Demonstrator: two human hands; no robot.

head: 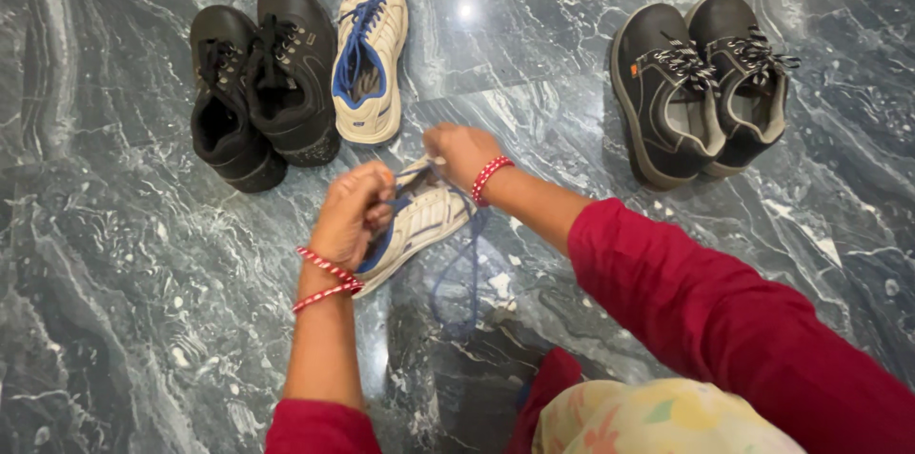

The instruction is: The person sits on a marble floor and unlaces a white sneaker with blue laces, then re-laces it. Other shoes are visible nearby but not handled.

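Observation:
A white sneaker with blue trim (426, 218) lies on the marble floor in the middle of the view. My left hand (351, 214) is closed on its upper part near the laces. My right hand (460, 153) pinches the blue lace (456, 273) at the shoe's far end; a loop of that lace trails down toward me. Both wrists wear red and white bangles, and my sleeves are red.
A matching white and blue sneaker (370, 54) stands just beyond, beside a pair of black lace-up shoes (253, 82) at the left. Another pair of black shoes with striped laces (701, 82) stands at the right. The floor (114, 302) is dark veined marble.

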